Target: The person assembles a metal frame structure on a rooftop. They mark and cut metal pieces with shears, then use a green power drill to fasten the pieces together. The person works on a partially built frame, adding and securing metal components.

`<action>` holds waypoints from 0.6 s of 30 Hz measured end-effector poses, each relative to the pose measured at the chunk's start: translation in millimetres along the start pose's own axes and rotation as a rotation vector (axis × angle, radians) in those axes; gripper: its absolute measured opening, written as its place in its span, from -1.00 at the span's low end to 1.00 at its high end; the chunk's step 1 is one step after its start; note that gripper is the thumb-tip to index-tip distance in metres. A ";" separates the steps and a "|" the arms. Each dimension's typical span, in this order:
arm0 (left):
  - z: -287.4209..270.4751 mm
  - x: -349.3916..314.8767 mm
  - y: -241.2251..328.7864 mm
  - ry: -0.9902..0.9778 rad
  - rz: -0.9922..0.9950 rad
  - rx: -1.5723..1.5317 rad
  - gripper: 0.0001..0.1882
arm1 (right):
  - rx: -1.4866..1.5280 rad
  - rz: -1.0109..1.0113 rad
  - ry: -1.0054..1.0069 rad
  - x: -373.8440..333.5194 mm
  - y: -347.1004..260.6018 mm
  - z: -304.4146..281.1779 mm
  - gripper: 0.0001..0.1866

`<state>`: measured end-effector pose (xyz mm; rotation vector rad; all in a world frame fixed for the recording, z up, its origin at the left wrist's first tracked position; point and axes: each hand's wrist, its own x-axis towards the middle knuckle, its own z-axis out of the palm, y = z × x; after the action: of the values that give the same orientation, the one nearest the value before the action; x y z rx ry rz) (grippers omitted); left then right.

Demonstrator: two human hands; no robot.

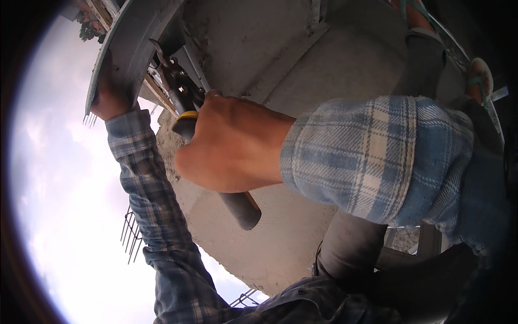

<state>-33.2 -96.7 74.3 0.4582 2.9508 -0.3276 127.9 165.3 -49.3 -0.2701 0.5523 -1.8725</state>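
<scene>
My right hand (232,143) is closed around the dark handles of a pair of tin snips (179,85), which have yellow trim. One handle end sticks out below my fist. The snips' jaws point up and left, at the edge of a bent grey sheet-metal channel (132,38); whether they bite into it I cannot tell. My left hand (112,100) grips the lower end of that channel, with its fingers partly in shadow against the metal.
Rough grey concrete (280,65) spreads behind and below my hands. Thin rebar rods (131,232) stick out against the bright sky at left. Sandalled feet (477,78) show at the upper right. Wooden strips (156,92) lie behind the channel.
</scene>
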 end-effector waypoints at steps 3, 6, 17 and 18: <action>-0.5 -5.5 -4.5 0.024 -0.094 -0.101 -0.60 | -0.028 -0.020 -0.007 2.1 -2.0 -2.9 -0.34; 1.2 -6.0 2.5 0.002 -0.051 0.105 -0.61 | -0.054 -0.022 0.002 0.8 -3.5 -7.9 -0.37; -3.5 -10.3 11.6 0.001 0.159 0.334 -0.57 | -0.114 -0.049 -0.049 -0.8 -11.9 -15.0 -0.51; -4.8 -10.6 9.5 -0.005 0.229 0.433 -0.57 | -0.117 -0.049 -0.057 -1.0 -11.3 -15.6 -0.52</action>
<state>-20.8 -89.8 78.9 0.8320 2.7734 -0.9398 112.1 173.1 -57.1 -0.4165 0.6225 -1.8765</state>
